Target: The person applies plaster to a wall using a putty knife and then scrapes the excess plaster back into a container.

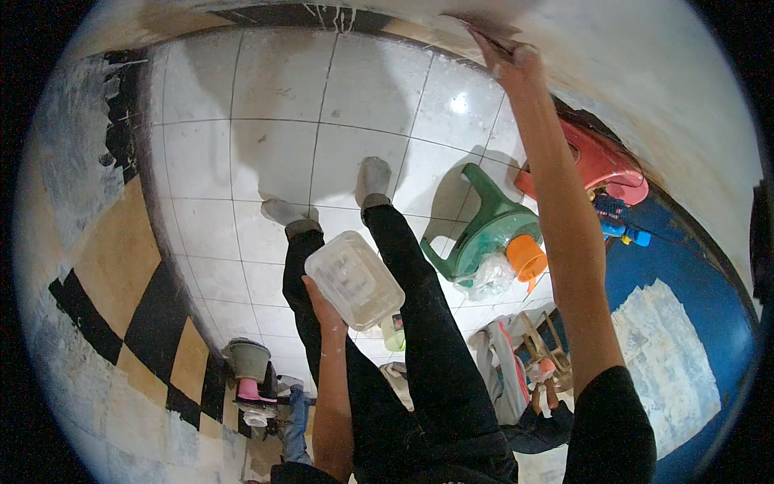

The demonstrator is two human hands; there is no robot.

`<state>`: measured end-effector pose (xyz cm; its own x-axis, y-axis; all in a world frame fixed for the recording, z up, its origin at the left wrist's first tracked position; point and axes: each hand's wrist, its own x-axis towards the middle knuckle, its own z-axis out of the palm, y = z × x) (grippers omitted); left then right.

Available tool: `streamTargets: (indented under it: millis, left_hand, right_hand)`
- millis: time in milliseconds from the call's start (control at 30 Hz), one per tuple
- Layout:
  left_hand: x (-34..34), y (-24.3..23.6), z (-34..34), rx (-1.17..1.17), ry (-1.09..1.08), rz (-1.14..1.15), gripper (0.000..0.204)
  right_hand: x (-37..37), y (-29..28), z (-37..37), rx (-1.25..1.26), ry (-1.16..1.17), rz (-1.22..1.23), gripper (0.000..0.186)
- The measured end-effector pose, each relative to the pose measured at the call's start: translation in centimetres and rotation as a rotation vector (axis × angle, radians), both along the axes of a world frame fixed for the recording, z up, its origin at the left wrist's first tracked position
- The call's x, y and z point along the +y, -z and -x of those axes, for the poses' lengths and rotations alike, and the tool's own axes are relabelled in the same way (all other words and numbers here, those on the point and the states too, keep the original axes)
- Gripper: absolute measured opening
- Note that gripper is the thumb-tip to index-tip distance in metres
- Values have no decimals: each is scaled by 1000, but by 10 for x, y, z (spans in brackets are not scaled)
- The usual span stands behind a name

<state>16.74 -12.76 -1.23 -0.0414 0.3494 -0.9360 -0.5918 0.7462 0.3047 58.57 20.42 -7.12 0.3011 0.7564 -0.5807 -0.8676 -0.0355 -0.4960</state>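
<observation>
My left hand is closed on the side of a translucent plastic food container, held in front of my legs. Pale whitish matter shows in it, hard to make out. Up at the far right, my right arm reaches to the wall. There my right hand is closed round a thin, flat, dark tool that lies against the wall surface; its exact kind does not show. Whitish dust marks both hands.
A green plastic stool bears an orange dipper and a clear plastic bag. Beyond my right arm lies a red plastic stool. Another person sits behind at lower right. A grey bucket stands by the left wall.
</observation>
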Motion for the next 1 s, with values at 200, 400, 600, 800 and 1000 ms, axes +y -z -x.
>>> streamTargets:
  millis: [200, 400, 600, 800, 1000]
  left_hand:
    - [1, -4, -6, -109, -63, 12, 73]
    - [-1, -1, -6, -41, -38, 14, 74]
    - [0, 1, 1, -39, -41, 1, 75]
    - [6, -7, -8, -75, -65, 26, 75]
    - [19, -20, -18, -62, -9, -8, 73]
  right_hand:
    - [-45, -104, 75, -573, -259, 101, 38]
    - [-21, 15, 71, -128, -44, 200, 41]
    - [20, 29, 34, -96, 26, -12, 40]
    - [-37, -74, 85, -274, -101, 69, 40]
    - [-20, 7, 96, -138, -87, 177, 43]
